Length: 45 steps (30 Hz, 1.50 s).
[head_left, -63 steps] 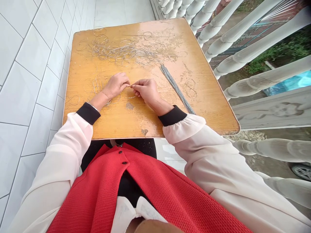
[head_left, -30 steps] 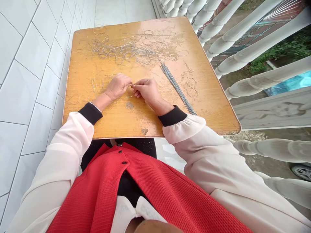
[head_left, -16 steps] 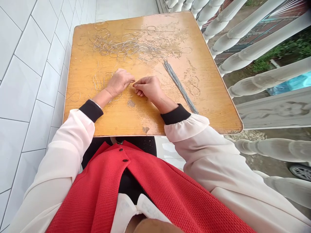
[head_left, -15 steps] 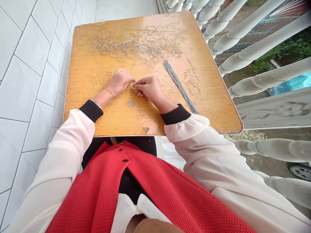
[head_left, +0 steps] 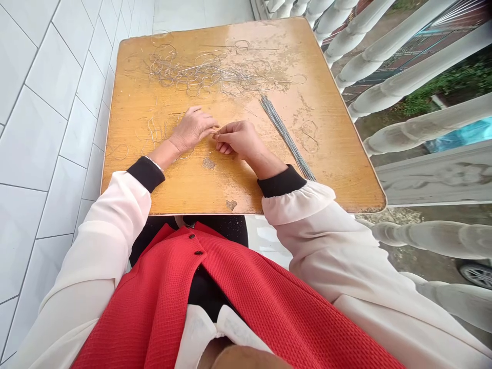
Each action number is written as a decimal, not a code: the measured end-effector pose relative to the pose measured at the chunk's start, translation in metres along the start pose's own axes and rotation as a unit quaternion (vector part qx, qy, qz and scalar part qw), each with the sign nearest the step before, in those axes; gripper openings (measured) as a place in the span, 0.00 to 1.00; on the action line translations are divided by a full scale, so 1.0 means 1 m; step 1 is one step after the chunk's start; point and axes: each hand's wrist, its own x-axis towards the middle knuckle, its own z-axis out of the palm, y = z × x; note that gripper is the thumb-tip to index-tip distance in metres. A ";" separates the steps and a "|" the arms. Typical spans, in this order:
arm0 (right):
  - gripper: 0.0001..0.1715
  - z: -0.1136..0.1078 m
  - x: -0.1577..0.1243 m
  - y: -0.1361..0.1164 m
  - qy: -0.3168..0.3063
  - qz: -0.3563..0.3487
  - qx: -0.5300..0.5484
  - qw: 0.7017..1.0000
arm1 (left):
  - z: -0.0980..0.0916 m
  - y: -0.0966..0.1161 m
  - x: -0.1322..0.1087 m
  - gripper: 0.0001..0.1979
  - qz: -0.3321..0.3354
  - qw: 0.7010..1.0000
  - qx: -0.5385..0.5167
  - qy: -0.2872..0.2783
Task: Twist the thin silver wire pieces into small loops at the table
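Note:
Both hands meet fingertip to fingertip above the wooden table [head_left: 172,195]. My left hand [head_left: 194,129] is closed in a pinch, and my right hand [head_left: 238,139] pinches from the other side; whatever lies between the fingers is too small to make out. Several short pieces of thin wire [head_left: 154,130] are spread beside and under my left hand. Right of my right hand lies a straight bundle of grey wires [head_left: 286,136]. A loose tangle of bent wire [head_left: 207,74] stretches across the far part of the table.
One looped wire [head_left: 309,136] rests at the right of the bundle. A white tiled wall [head_left: 46,133] runs along the left. White balusters [head_left: 407,130] stand beyond the table's right edge.
My left fingers have shifted slightly right, closer against my right fingertips. The view has moved a little; the wires on the table lie as before.

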 end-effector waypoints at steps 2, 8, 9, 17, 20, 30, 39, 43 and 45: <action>0.21 -0.001 0.002 0.002 -0.004 0.000 0.007 1.000 | -0.007 -0.003 -0.002 0.17 -0.019 1.000 0.007 0.003; 0.14 -0.001 0.005 0.005 0.007 0.000 -0.002 1.000 | -0.017 -0.029 -0.014 0.18 -0.051 0.998 0.019 0.024; 0.13 0.000 0.004 0.004 0.009 0.002 -0.003 1.000 | -0.015 -0.034 -0.015 0.17 -0.041 0.999 0.019 0.029; 0.13 -0.001 0.000 0.002 -0.001 0.002 -0.034 0.999 | 0.011 -0.041 -0.012 0.11 0.024 0.998 0.042 0.039; 0.12 -0.001 0.001 0.006 -0.004 -0.011 -0.052 0.999 | 0.008 -0.027 -0.009 0.13 0.000 0.999 0.049 0.012; 0.18 0.002 0.007 0.007 0.031 -0.042 -0.015 0.999 | -0.005 -0.001 -0.012 0.15 -0.012 0.998 0.039 0.046; 0.18 0.000 0.021 0.015 0.030 -0.060 -0.028 0.997 | -0.007 0.001 -0.009 0.14 0.024 0.997 0.070 0.000; 0.15 0.001 0.026 0.022 0.048 -0.096 -0.096 0.990 | -0.004 -0.004 -0.008 0.18 0.046 0.997 0.060 0.010; 0.14 0.001 0.027 0.024 0.059 -0.116 -0.123 0.984 | 0.000 -0.005 -0.008 0.18 0.055 0.996 0.064 0.022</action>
